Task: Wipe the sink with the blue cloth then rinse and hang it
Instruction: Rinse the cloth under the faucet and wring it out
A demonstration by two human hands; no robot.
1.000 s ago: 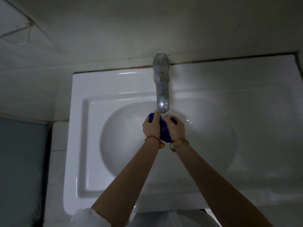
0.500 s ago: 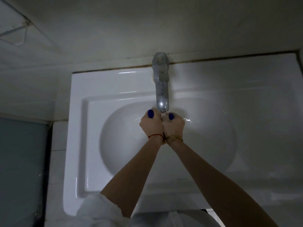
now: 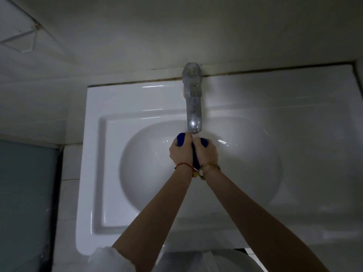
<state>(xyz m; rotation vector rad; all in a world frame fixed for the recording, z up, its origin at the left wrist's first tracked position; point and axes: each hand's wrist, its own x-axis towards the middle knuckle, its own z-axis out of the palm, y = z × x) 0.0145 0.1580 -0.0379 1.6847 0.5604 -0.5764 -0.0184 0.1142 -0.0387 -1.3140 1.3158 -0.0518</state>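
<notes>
The blue cloth [image 3: 181, 139] is bunched up between my two hands, just under the spout of the metal tap [image 3: 193, 107]. My left hand [image 3: 180, 152] grips its left end and my right hand [image 3: 206, 154] grips its right end, fists side by side over the white sink [image 3: 110, 146]. Only small blue patches show above and between my fingers; the rest of the cloth is hidden. I cannot tell whether water runs from the tap.
The sink meets a pale wall [image 3: 176, 36] at the back. A wide white counter ledge [image 3: 314, 134] stretches to the right. A tiled ledge [image 3: 68, 163] and a grey-green surface [image 3: 25, 193] lie to the left.
My fists first closed tight together over the cloth, hiding most of it. Now they have parted slightly and a strip of blue shows between them again.
</notes>
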